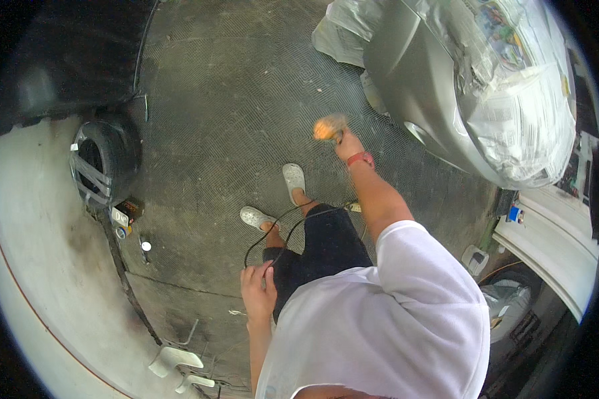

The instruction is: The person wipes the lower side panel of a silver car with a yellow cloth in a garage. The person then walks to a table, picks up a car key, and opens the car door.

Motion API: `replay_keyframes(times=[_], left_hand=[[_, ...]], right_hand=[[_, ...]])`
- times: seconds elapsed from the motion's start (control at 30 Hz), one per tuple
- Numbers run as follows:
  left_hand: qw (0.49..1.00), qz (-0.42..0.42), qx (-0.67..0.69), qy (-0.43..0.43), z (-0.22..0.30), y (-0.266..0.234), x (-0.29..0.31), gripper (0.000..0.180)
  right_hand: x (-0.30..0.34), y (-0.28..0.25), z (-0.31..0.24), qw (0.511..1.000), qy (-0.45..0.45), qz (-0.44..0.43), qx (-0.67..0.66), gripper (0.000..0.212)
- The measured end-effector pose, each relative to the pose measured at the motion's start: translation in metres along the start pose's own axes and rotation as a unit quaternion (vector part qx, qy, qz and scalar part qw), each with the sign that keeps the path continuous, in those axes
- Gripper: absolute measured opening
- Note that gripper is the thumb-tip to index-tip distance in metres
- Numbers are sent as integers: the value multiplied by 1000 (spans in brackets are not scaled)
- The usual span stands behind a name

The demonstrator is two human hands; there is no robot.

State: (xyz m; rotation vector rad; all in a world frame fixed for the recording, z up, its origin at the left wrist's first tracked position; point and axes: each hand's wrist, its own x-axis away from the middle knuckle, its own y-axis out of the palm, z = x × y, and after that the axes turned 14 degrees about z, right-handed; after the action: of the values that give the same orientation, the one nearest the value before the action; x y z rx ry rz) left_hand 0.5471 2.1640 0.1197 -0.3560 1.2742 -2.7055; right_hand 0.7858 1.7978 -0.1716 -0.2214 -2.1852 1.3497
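My right hand (348,143) is stretched forward over the floor, a red band on its wrist. Its fingers are closed round a rounded orange-tan object (329,128), too smeared by motion for me to name its kind. Low by my left thigh, my left hand (258,287) is closed on a thin black cable (249,250). That cable loops up from the fingers and runs across my legs towards the right, where a small pale yellow piece (354,207) shows beside my knee. Right of my right hand, and apart from it, stands a silver-grey car body (409,73).
Plastic film and newspaper (519,113) cover part of the car. A taped tyre (106,163) leans by the left wall, with small boxes (128,211) and a white-topped container (146,246) near it. White panels (546,233) stand at right. The patterned floor (226,86) stretches ahead.
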Motion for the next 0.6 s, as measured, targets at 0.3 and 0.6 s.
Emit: replay_keyframes(times=[0.3, 0.6], left_hand=[[993, -19, 56, 100, -33, -13, -17, 21], [985, -56, 77, 141, -79, -48, 2, 20]], right_hand=[[41, -230, -114, 868, -221, 436, -86, 63], [110, -135, -34, 928, -146, 337, 65, 59]])
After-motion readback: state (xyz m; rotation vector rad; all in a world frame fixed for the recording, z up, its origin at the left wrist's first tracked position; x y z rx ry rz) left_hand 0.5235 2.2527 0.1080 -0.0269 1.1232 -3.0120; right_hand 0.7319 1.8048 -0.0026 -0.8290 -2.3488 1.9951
